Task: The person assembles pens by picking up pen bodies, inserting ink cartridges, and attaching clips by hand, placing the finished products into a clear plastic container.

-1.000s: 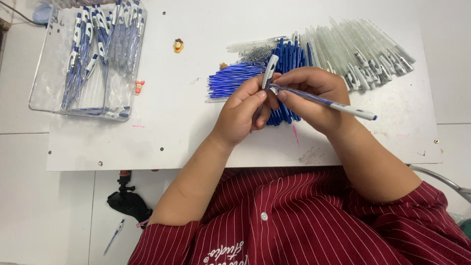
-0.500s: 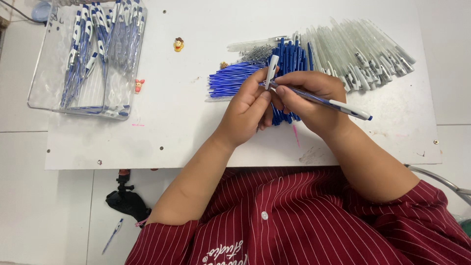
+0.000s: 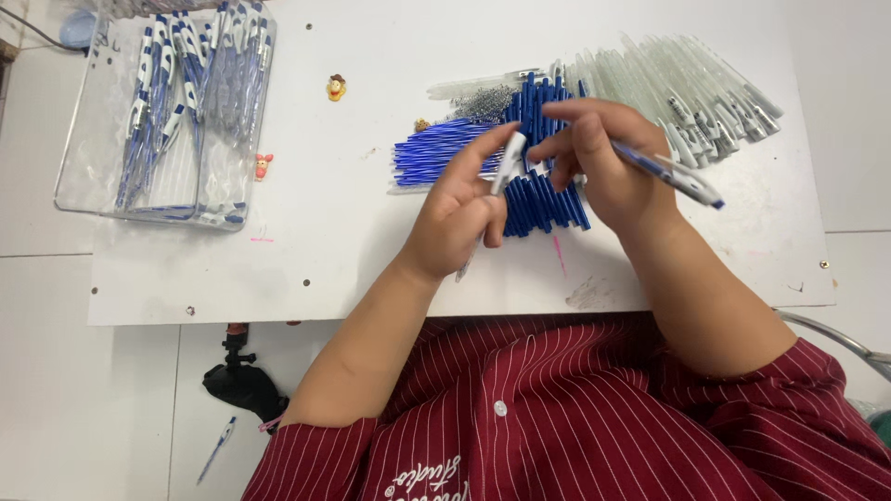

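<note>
From my head camera, my left hand point(image 3: 461, 209) pinches a white pen cap point(image 3: 510, 160) above the blue refills point(image 3: 436, 151) mid-board; my right hand point(image 3: 608, 167) grips a blue pen point(image 3: 670, 176). Finished pens fill the clear tray point(image 3: 97, 190) at the board's far-left corner; clear barrels point(image 3: 691, 88) lie far-right.

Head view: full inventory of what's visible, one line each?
table: one, white, fills most of the view
clear tray: one, transparent, far left, holds many finished blue-and-white pens
blue refills: a pile, blue, centre
blue barrels: a pile, dark blue, under the hands
clear tubes: a pile, clear, far right
springs: small heap, silver, behind the refills
small figures: two, yellow and pink, beside the tray
black stand: one, below the table edge
striped shirt: one, red and white, bottom
left hand: grip on a white-capped pen part
right hand: grip on a blue pen
</note>
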